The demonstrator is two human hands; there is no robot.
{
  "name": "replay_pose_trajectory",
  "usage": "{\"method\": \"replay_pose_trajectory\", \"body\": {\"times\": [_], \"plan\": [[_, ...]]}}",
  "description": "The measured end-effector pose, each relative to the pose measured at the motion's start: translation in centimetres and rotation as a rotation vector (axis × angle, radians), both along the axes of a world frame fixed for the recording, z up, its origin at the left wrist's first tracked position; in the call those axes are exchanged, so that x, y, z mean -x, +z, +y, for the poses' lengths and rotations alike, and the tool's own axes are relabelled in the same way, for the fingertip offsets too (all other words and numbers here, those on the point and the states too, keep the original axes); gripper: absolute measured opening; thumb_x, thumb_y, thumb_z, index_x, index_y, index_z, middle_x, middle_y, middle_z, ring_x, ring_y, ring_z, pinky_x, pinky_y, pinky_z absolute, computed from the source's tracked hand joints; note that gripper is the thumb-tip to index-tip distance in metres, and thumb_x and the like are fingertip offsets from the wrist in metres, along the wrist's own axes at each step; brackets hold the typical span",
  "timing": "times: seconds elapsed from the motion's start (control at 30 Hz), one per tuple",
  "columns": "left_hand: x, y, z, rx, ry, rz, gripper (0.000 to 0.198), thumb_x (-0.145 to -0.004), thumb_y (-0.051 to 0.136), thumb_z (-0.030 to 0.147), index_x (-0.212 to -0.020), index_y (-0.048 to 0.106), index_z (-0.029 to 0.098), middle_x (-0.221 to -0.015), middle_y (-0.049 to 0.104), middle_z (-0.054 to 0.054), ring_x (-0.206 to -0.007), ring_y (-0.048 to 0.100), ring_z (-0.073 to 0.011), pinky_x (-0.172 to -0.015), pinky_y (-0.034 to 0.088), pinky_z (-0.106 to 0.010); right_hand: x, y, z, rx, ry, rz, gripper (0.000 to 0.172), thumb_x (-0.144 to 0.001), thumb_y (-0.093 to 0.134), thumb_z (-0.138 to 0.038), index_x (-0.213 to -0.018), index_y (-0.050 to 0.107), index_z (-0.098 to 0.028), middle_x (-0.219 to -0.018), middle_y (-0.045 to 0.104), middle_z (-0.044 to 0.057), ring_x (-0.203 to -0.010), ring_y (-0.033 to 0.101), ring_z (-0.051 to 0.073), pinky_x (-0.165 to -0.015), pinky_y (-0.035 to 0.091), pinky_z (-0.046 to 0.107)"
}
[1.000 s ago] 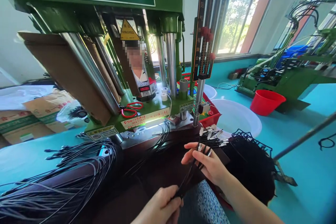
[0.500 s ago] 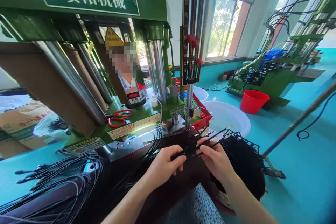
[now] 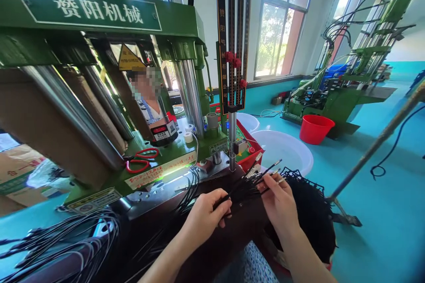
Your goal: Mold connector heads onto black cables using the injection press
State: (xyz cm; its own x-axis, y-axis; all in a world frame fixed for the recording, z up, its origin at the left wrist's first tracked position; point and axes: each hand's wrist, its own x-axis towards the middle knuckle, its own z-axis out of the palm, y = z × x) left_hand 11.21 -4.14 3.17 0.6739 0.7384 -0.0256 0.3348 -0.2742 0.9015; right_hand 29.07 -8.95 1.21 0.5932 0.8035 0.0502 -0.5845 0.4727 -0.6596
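Note:
My left hand (image 3: pixel 210 212) is closed round thin black cables (image 3: pixel 239 189) above the dark tabletop (image 3: pixel 239 225). To its right, my right hand (image 3: pixel 279 201) pinches near the cables' far ends, thumb against fingers. Some of those ends show small pale or metallic tips. Exactly which strands sit in the right fingers is hidden. Behind my hands, more black cables (image 3: pixel 191 190) hang over the front of the press bed. A large bundle of black cables (image 3: pixel 83 234) lies at the lower left.
A green press (image 3: pixel 179 17) stands ahead, with red-handled scissors (image 3: pixel 142 163) on its bed. A red control box (image 3: pixel 252 152) sits beside it. Right of me are a heap of black pieces (image 3: pixel 307 212), a white basin (image 3: pixel 292 150), a red bucket (image 3: pixel 315 129) and a slanted pole (image 3: pixel 372 150).
My right hand has moved slightly right, to the cable ends, and turned more upright. My left hand keeps its hold, a little lower in view. The view has shifted slightly.

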Motion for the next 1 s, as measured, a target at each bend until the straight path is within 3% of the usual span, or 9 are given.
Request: {"method": "replay_pose_trajectory", "body": {"times": [0.13, 0.27, 0.37, 0.5, 0.6, 0.7, 0.83, 1.0], "plan": [[0.1, 0.0, 0.0, 0.057, -0.007, -0.034, 0.025, -0.083, 0.042, 0.038, -0.071, 0.050, 0.017, -0.062, 0.056, 0.003, -0.045, 0.049, -0.0065, -0.043, 0.034, -0.017, -0.4, 0.4, 0.1, -0.074, -0.028, 0.135, 0.018, -0.062, 0.077, -0.019, -0.065, 0.059, -0.020, -0.061, 0.057, -0.007, -0.054, 0.050, 0.005, -0.053, 0.044, 0.015], [0.0, -0.3, -0.4, 0.128, -0.024, -0.058, 0.027, -0.083, 0.042, 0.041, -0.070, 0.047, 0.018, -0.059, 0.052, 0.004, -0.045, 0.047, -0.0076, -0.040, 0.034, -0.017, 0.4, 0.2, 0.0, -0.121, 0.274, 0.035, 0.020, -0.068, 0.072, -0.028, -0.084, 0.062, -0.022, -0.072, 0.057, -0.003, -0.065, 0.052, 0.011, -0.062, 0.045, 0.024], [-0.3, -0.4, -0.7, 0.075, -0.034, -0.039, 0.029, -0.085, 0.039, 0.041, -0.069, 0.047, 0.018, -0.057, 0.051, 0.004, -0.044, 0.043, -0.0071, -0.041, 0.033, -0.018, 1.3, -0.1, -0.3, -0.035, 0.425, -0.140, 0.022, -0.067, 0.072, -0.029, -0.086, 0.065, -0.019, -0.071, 0.060, 0.000, -0.066, 0.053, 0.013, -0.063, 0.043, 0.026], [-0.6, -0.4, -1.2, -0.178, -0.033, 0.093, 0.031, -0.089, 0.032, 0.037, -0.080, 0.055, 0.017, -0.061, 0.059, 0.001, -0.051, 0.051, -0.0102, -0.049, 0.037, -0.020, 2.0, -0.5, -0.2, 0.097, 0.319, -0.219, 0.011, -0.067, 0.072, -0.025, -0.065, 0.064, -0.017, -0.058, 0.058, -0.001, -0.057, 0.051, 0.011, -0.057, 0.039, 0.022], [-0.6, -0.6, -1.3, -0.449, 0.022, 0.236, 0.033, -0.090, 0.029, 0.031, -0.102, 0.056, 0.016, -0.078, 0.067, -0.005, -0.068, 0.062, -0.0167, -0.061, 0.044, -0.025, 2.1, -0.8, 0.0, 0.091, 0.219, -0.130, 0.012, -0.062, 0.075, -0.021, -0.060, 0.064, -0.017, -0.060, 0.060, -0.001, -0.057, 0.052, 0.010, -0.058, 0.040, 0.021], [-0.3, -0.9, -1.2, -0.597, 0.048, 0.297, 0.036, -0.090, 0.028, 0.029, -0.112, 0.053, 0.017, -0.095, 0.068, -0.008, -0.083, 0.064, -0.0211, -0.070, 0.048, -0.030, 2.1, -1.1, 0.1, 0.067, 0.160, 0.008, 0.012, -0.061, 0.076, -0.020, -0.061, 0.064, -0.017, -0.062, 0.061, -0.002, -0.058, 0.053, 0.009, -0.059, 0.043, 0.020], [0.4, -1.1, -1.3, -0.620, 0.028, 0.267, 0.036, -0.090, 0.029, 0.028, -0.116, 0.052, 0.018, -0.106, 0.066, -0.007, -0.092, 0.063, -0.0198, -0.077, 0.049, -0.030, 1.5, -1.0, 0.1, 0.014, 0.068, 0.096, 0.014, -0.063, 0.076, -0.021, -0.058, 0.062, -0.018, -0.058, 0.059, -0.003, -0.060, 0.054, 0.010, -0.063, 0.047, 0.022], [0.5, -1.0, -1.8, -0.529, -0.023, 0.180, 0.036, -0.090, 0.031, 0.029, -0.121, 0.049, 0.022, -0.107, 0.066, -0.005, -0.090, 0.063, -0.0156, -0.076, 0.047, -0.024, 0.2, -0.4, 0.2, -0.026, 0.030, 0.145, 0.019, -0.061, 0.078, -0.023, -0.055, 0.060, -0.018, -0.056, 0.057, -0.004, -0.060, 0.054, 0.010, -0.069, 0.050, 0.026]]}}
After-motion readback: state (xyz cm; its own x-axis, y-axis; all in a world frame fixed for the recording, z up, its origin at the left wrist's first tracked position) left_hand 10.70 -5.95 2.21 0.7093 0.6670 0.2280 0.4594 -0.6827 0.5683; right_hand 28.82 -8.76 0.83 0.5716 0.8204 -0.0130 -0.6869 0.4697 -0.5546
